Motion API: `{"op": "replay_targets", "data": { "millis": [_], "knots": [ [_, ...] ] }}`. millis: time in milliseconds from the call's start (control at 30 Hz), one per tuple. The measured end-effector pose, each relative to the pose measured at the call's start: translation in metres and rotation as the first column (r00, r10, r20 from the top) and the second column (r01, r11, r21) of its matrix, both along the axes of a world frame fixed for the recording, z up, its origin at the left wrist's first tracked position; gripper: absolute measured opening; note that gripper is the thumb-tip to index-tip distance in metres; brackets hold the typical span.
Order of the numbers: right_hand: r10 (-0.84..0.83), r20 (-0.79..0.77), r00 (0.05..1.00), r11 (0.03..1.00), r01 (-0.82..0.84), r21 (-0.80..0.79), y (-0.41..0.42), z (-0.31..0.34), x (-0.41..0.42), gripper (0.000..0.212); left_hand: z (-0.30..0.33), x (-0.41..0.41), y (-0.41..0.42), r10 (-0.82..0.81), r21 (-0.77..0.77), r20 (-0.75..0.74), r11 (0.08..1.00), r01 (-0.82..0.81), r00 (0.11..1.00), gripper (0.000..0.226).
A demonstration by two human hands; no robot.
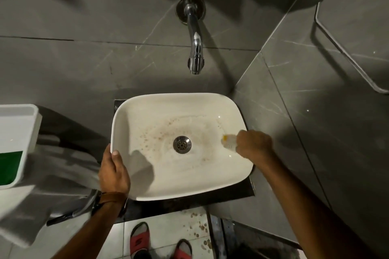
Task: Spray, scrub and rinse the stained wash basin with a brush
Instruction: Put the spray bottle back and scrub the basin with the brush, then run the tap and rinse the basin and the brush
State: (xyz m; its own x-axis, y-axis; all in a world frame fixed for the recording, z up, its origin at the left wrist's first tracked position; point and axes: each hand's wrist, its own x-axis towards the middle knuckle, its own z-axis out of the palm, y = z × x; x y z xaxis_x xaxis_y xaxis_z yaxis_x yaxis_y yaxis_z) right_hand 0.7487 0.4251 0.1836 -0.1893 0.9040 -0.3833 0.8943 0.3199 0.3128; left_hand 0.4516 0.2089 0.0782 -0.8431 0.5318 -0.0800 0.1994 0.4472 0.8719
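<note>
The right hand is curled into a fist around the brush, of which only a pale bristle head with a yellow tip shows, poking out toward the drain; the handle is hidden inside the grip. The brush head sits on the inner wall of the wash basin, to the right of the drain and just inside the right rim, and its visible part points roughly toward the drain. The left hand is partly spread and clasps the basin's left rim, thumb hooked over the edge to the inside and fingers out of sight beneath, which looks like a steadying hold. The brown stains lie mostly left of the drain and around it, in a speckled ring across the floor of the bowl, so they sit well apart from the brush and on the far side of the drain from it. The scrubbing hand is the nearer to the clean side; judging from this, the coming stroke needs the brush to sweep leftward across the drain into the speckled patch. Above the drain, on the grey wall, the tap hangs with no water running, so rinsing seems not yet begun. The basin rests on a dark bench.
</note>
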Motion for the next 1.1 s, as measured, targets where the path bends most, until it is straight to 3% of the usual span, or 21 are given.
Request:
{"op": "replay_targets", "data": {
  "millis": [100,200,300,400,467,567,633,700,800,967,1100],
  "knots": [
    [0.165,-0.067,0.984,0.979,-0.156,0.128,0.023,-0.016,-0.03,0.027,0.0,0.0,0.0,-0.019,0.009,-0.007,1.0,0.019,1.0,0.055],
    [0.155,-0.078,0.985,0.981,-0.144,0.128,0.021,-0.021,-0.039,0.027,0.001,-0.002,0.001,-0.033,-0.018,-0.02,0.999,0.033,0.999,0.054],
    [0.007,-0.162,0.987,1.0,-0.01,-0.019,-0.021,-0.022,-0.025,0.027,0.009,-0.003,0.001,-0.089,-0.08,-0.082,0.993,0.082,0.993,0.053],
    [-0.201,-0.296,0.934,0.925,0.081,-0.372,-0.077,-0.022,-0.026,0.039,0.032,0.003,0.011,-0.216,-0.177,-0.379,0.971,0.159,0.9,0.054],
    [-0.448,-0.412,0.794,0.77,0.109,-0.628,-0.095,-0.019,-0.036,0.036,0.058,0.011,0.033,-0.32,-0.137,-0.461,0.947,0.29,0.827,0.041],
    [-0.845,-0.434,0.314,0.505,0.196,-0.841,-0.097,-0.006,-0.055,0.007,0.113,0.02,0.085,-0.395,0.072,-0.379,0.889,0.452,0.837,0.023],
    [-0.904,-0.425,0.043,0.425,0.19,-0.885,-0.085,0.005,-0.064,0.011,0.152,0.022,0.123,-0.384,0.175,-0.343,0.87,0.46,0.857,0.022],
    [-0.882,-0.459,-0.104,0.439,0.171,-0.882,-0.073,0.018,-0.07,0.013,0.183,0.024,0.155,-0.429,0.244,-0.252,0.839,0.486,0.867,0.023],
    [-0.839,-0.503,-0.207,0.483,0.141,-0.864,-0.057,0.041,-0.075,0.012,0.211,0.024,0.18,-0.468,0.27,-0.168,0.824,0.498,0.867,0.023],
    [-0.764,-0.575,-0.293,0.561,0.14,-0.816,-0.04,0.066,-0.083,0.007,0.222,0.016,0.188,-0.502,0.288,-0.092,0.813,0.505,0.86,0.019],
    [-0.741,-0.585,-0.329,0.576,0.137,-0.806,-0.035,0.074,-0.085,0.007,0.227,0.013,0.196,-0.55,0.176,-0.154,0.802,0.571,0.821,0.018]
  ]
}}
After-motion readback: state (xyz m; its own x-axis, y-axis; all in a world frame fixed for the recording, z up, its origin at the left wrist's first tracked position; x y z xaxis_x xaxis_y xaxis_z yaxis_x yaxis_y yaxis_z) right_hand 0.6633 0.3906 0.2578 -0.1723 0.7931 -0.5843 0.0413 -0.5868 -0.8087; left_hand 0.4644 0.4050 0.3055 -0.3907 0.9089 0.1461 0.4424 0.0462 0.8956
